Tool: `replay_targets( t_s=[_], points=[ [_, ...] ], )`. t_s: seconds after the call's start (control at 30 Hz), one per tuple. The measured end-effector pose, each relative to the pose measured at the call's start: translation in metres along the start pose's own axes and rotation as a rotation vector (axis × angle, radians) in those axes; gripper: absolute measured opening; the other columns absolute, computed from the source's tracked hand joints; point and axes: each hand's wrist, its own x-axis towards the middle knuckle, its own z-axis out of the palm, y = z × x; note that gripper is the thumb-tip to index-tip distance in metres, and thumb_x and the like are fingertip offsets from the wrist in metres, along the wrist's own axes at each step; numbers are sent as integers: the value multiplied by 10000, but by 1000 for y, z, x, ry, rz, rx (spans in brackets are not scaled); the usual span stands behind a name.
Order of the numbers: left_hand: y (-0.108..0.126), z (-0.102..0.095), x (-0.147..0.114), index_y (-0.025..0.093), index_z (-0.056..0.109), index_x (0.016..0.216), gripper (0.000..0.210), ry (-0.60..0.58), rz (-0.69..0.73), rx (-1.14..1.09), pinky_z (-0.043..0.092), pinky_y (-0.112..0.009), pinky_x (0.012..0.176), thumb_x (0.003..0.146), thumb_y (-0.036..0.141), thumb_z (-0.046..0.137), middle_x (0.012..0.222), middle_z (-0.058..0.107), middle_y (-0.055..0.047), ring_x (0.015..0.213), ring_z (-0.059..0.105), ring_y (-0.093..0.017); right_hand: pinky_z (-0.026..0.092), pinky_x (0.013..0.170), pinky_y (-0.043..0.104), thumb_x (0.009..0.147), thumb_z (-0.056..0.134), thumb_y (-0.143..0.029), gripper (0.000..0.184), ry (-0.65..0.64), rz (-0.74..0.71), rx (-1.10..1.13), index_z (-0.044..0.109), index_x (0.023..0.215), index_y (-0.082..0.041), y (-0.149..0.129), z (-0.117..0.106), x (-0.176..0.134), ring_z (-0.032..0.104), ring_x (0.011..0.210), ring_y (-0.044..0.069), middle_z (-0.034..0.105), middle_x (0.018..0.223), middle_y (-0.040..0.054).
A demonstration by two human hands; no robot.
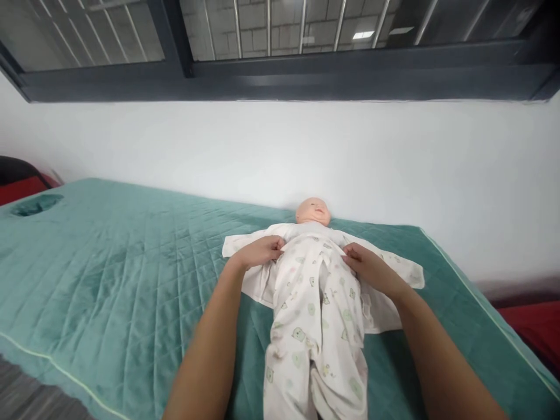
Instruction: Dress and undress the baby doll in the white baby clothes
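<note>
A baby doll (313, 211) lies on its back, its head toward the wall. It wears a white top (405, 269) with the sleeves spread to both sides and the front panels opened out. White baby pants (312, 309) with a green animal print cover its legs and belly. My left hand (265, 249) pinches the waistband at the left edge, fingers closed. At the right edge of the waistband, my right hand (363, 265) likewise grips the cloth between thumb and fingers. The doll's feet are out of view below.
A green quilted cover (131, 280) spreads over the bed, with a face hole (37, 205) at the far left. Behind it rise a white wall (175, 146) and a dark window frame (306, 79). Red items (534, 329) lie at the right; others sit far left.
</note>
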Motion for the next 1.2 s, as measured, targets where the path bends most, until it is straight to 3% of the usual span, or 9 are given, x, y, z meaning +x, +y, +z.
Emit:
replay_targets(
  t_s=[0.13,0.27,0.37,0.47,0.63,0.83,1.0,1.2],
  points=[
    [-11,7,9,188,558,762,56,76,-4,194,417,-292,758,777,226,519,810,613,-6,790,535,-175,405,635,318,840,472,-326,99,32,-24,-128,515,820,-240,17,7,-5,534,680,197,594,720,-2],
    [-10,16,16,186,576,755,67,198,-108,333,431,-304,782,768,160,516,839,671,-37,802,585,-192,407,652,325,823,478,-282,51,153,-16,-133,514,811,-248,19,18,-4,552,687,206,629,731,15],
    [-10,24,19,174,578,808,104,315,-189,383,433,-331,779,834,205,482,908,684,-104,840,601,-225,407,652,327,817,493,-284,57,273,55,-138,508,775,-250,16,24,-2,556,685,212,636,733,28],
    [-15,33,23,166,581,862,171,394,-227,412,431,-358,762,883,254,436,928,682,-152,844,606,-254,422,673,343,827,506,-320,95,307,127,-145,540,778,-245,18,28,-2,587,739,235,664,787,52],
    [-24,40,20,183,619,898,137,385,-185,385,446,-343,774,840,258,519,956,705,-119,856,620,-240,484,727,368,769,588,-294,95,232,78,49,633,837,-245,23,28,-8,621,811,253,705,831,61],
    [-14,34,5,169,643,981,281,274,-105,213,482,-325,774,704,212,623,1024,709,-95,866,635,-232,531,779,348,723,611,-253,242,14,42,416,697,944,-205,14,21,-15,664,870,232,733,907,44],
    [-14,31,4,162,655,897,210,249,-111,199,487,-314,819,715,169,549,997,720,-65,893,641,-215,536,685,309,688,673,-317,265,65,168,450,724,910,-182,13,22,-16,673,829,244,737,823,45],
    [-15,35,11,161,671,859,179,366,-216,318,471,-314,837,808,202,504,984,734,-82,915,647,-218,505,615,284,700,624,-343,274,153,214,355,724,892,-174,18,28,-14,649,731,218,733,773,37]
  ],
)
